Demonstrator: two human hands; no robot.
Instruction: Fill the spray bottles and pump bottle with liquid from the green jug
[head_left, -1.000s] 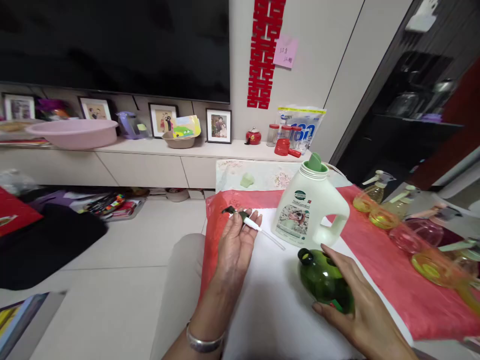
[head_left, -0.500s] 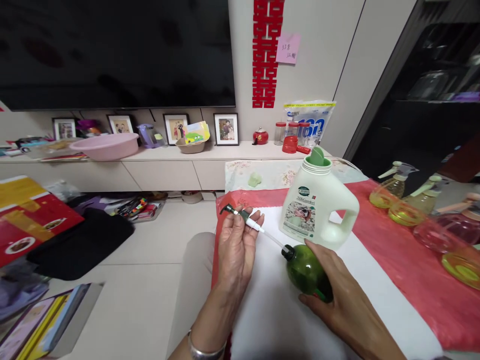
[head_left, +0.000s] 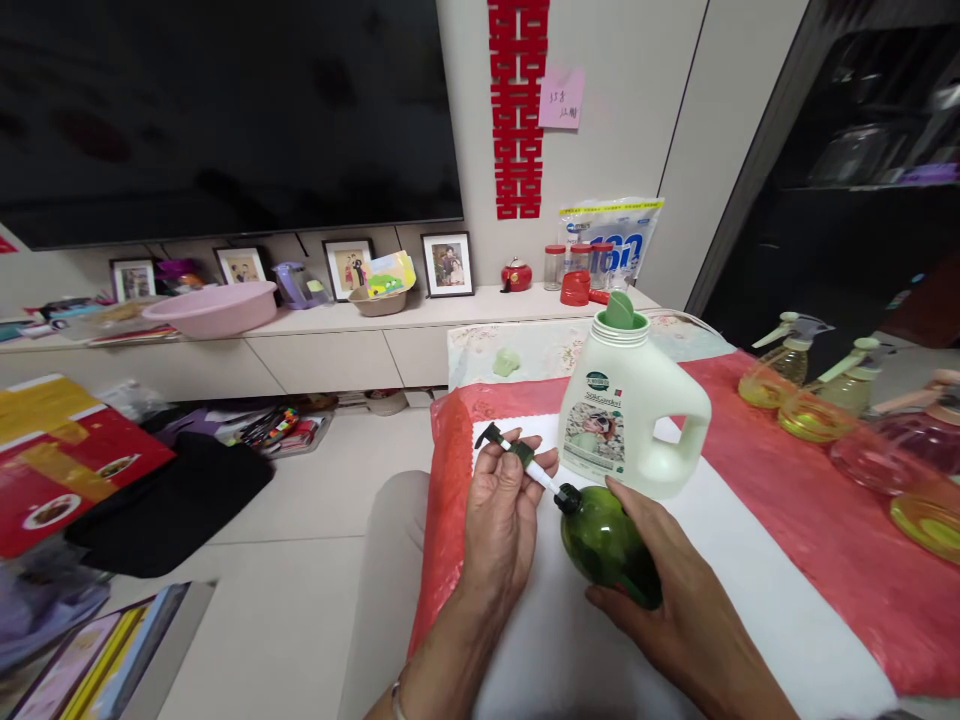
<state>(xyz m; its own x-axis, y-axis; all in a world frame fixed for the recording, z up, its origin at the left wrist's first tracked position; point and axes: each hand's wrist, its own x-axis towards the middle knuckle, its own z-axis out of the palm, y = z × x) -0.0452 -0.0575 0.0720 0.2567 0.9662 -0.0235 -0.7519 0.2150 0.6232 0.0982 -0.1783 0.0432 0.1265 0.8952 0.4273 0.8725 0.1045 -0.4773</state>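
Observation:
Pinched in my left hand [head_left: 501,515] is a pump head [head_left: 523,455] with a dark nozzle and collar and a white lower part. Its tube end runs into the black neck of a green bottle [head_left: 604,540]. The bottle lies tilted, mouth toward my left hand, with the fingers of my right hand [head_left: 671,575] wrapped round it. Just behind stands a pale green detergent jug [head_left: 630,420] with a handle and its mouth open, a green spout rising inside.
White and red sheets cover the table [head_left: 814,480]. Spray bottles [head_left: 855,385] stand on the right. A small green cap [head_left: 506,361] rests near the far edge. Red-lidded jars [head_left: 555,266] and a pink basin [head_left: 214,310] sit on the cabinet behind.
My left hand has moved right and toward the bottle, sliding the pump's tube deeper into the neck. The bottle stays in my right hand, and the view has shifted slightly.

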